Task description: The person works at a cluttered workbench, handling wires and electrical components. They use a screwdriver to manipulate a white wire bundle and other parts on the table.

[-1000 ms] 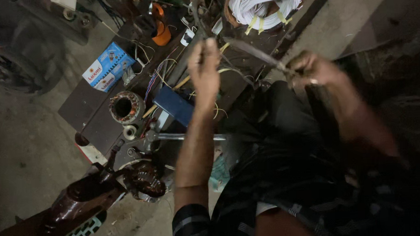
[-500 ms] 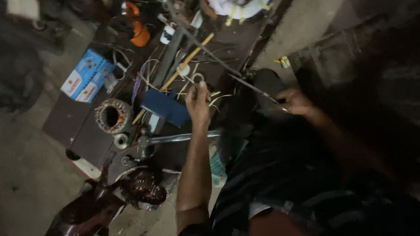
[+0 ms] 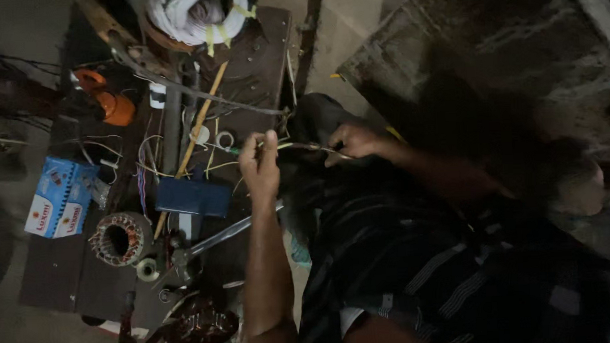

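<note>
a blue box (image 3: 61,205) and a copper-wound stator (image 3: 121,238) lie at the left of a cluttered dark workbench (image 3: 252,64). at centre, the left hand (image 3: 260,166) pinches a thin wire (image 3: 287,147) over the bench edge; the right hand (image 3: 354,141) grips its other end, fingers closed.

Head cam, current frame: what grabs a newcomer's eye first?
Mid-frame, the left hand and right hand hold a thin strand stretched between them above a cluttered dark workbench. At the bench's far end sits a pale wrapped wire coil. On its left side lie a copper-wound motor stator, a blue cardboard box and an orange tool.
</note>
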